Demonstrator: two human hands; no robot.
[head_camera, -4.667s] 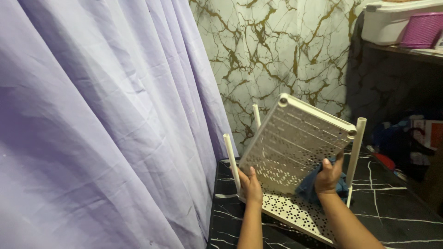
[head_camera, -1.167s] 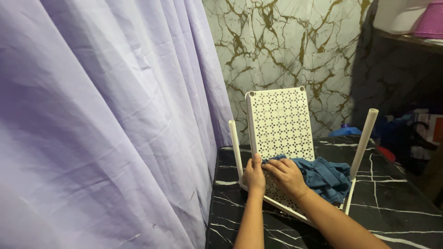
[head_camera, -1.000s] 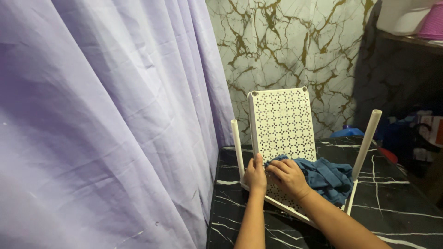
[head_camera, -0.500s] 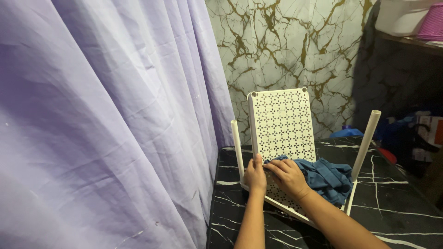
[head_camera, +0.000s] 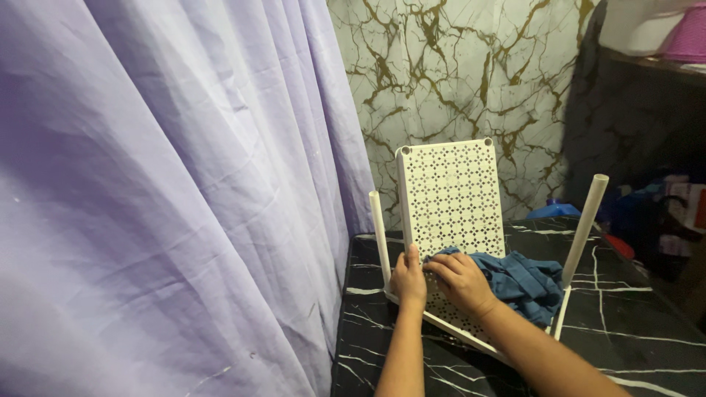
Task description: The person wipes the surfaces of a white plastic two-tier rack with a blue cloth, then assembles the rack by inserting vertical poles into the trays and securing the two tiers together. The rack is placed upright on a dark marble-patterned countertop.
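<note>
A white perforated plastic shelf rack (head_camera: 450, 198) rests on a black marble-patterned table (head_camera: 610, 323), one panel standing upright and another lying under my hands. White tube legs (head_camera: 585, 224) stick up at its corners. My left hand (head_camera: 409, 279) grips the rack's lower left edge beside the upright panel. Over the lower panel, my right hand (head_camera: 461, 279) presses a blue cloth (head_camera: 523, 281), which lies bunched to the right of my fingers.
A lilac curtain (head_camera: 169, 191) fills the left half of the view. A white wall with gold veins (head_camera: 471, 81) stands behind the table. A dark shelf at the upper right carries a white tub (head_camera: 638, 26) and pink item (head_camera: 685, 38). Coloured clutter (head_camera: 662, 213) sits at right.
Nearly five seconds ago I held the rack tilted in the air with both hands. It now rests on the table with one panel upright, and my right hand presses the cloth onto the lower panel.
</note>
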